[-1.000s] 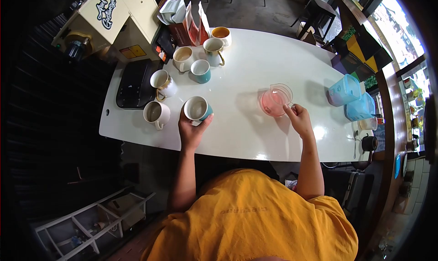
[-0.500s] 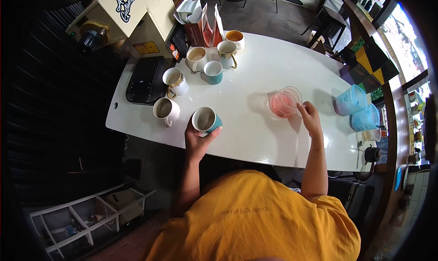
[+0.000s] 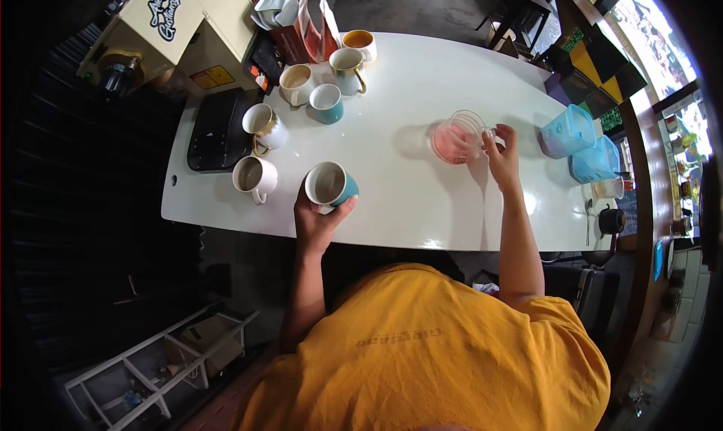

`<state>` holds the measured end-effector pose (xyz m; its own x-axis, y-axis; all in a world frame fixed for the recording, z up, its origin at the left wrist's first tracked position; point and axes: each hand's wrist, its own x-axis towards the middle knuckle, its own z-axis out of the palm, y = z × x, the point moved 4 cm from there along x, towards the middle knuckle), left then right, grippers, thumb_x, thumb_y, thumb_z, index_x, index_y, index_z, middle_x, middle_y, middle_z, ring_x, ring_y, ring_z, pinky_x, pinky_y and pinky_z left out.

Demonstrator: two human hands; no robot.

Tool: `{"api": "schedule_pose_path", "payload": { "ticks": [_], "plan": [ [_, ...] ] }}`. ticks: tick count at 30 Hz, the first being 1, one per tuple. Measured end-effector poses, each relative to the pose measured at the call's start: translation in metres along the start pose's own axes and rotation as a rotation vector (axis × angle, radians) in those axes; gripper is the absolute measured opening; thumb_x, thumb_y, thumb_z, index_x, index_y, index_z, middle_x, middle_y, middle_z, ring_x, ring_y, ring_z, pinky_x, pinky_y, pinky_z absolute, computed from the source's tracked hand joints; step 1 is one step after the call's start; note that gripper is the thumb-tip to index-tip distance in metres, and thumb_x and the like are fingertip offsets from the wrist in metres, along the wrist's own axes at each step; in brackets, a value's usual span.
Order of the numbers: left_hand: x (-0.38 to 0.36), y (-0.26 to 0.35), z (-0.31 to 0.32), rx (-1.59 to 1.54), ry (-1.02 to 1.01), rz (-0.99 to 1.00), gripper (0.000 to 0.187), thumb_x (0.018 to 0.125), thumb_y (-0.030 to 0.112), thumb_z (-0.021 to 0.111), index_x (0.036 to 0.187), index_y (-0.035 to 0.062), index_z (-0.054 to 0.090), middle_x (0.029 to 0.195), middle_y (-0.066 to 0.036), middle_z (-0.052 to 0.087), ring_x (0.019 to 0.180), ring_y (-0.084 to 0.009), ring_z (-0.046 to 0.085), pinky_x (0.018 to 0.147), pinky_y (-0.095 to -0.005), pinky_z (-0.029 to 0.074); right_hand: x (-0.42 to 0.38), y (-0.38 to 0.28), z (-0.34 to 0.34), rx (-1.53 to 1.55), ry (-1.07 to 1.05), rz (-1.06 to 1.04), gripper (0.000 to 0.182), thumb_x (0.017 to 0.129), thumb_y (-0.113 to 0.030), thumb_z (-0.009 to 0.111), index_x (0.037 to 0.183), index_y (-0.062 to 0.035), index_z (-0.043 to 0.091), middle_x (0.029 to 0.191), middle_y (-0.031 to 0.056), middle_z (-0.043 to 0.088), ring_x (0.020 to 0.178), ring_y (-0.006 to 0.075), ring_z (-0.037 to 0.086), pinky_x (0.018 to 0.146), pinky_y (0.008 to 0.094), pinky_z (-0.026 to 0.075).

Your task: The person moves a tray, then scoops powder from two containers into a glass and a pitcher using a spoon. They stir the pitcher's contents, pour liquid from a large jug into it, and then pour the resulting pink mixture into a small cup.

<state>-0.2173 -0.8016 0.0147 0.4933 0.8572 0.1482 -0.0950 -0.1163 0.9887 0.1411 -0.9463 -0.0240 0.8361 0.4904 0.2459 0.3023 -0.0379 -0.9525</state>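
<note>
My left hand (image 3: pixel 313 224) is wrapped around a teal cup (image 3: pixel 348 191) with a white inside, held at the table's near edge. Its inside looks empty. Out to the right, my right hand (image 3: pixel 503 160) has its thumb and fingers at the handle of a clear glass jug (image 3: pixel 457 139) containing pink liquid. The jug appears to stand on the white table (image 3: pixel 407 213). Left of the teal cup sits a white mug (image 3: pixel 256 178), and a white and gold mug (image 3: pixel 265 127) is behind that.
Farther back are a second teal cup (image 3: pixel 328 104), a cream mug (image 3: pixel 297 85) and several others. A black scale (image 3: pixel 222 141) lies beside the cream-coloured machine (image 3: pixel 218 54). Blue containers (image 3: pixel 568 134), a spoon (image 3: pixel 588 220) and a small black pot (image 3: pixel 611 221) line the right side.
The whole view has shifted, so the table sits higher and farther left. The fingers of my right hand are more spread at the jug's handle. My left hand still holds the teal cup.
</note>
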Motion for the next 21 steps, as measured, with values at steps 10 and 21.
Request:
{"api": "schedule_pose_path", "payload": {
  "ticks": [10, 21],
  "plan": [
    [0.001, 0.000, 0.001, 0.019, -0.027, -0.031, 0.050, 0.071, 0.009, 0.078, 0.112, 0.0006, 0.053, 0.103, -0.006, 0.061, 0.096, -0.0139, 0.058, 0.085, -0.0289, 0.046, -0.029, -0.014, 0.029, 0.000, 0.008, 0.194, 0.055, 0.095, -0.041, 0.048, 0.130, 0.0016, 0.045, 0.126, 0.0137, 0.051, 0.118, 0.0223, 0.047, 0.100, 0.0313, 0.034],
    [-0.009, -0.004, -0.014, 0.011, 0.020, -0.018, 0.050, 0.071, 0.009, 0.078, 0.113, -0.0003, 0.053, 0.103, -0.007, 0.060, 0.095, -0.0143, 0.059, 0.084, -0.0284, 0.047, -0.002, 0.007, 0.052, 0.417, -0.066, 0.338, 0.060, 0.097, -0.035, 0.040, 0.143, 0.0003, 0.022, 0.130, 0.0157, 0.047, 0.124, 0.0271, 0.042, 0.104, 0.0403, 0.032]
  ]
}}
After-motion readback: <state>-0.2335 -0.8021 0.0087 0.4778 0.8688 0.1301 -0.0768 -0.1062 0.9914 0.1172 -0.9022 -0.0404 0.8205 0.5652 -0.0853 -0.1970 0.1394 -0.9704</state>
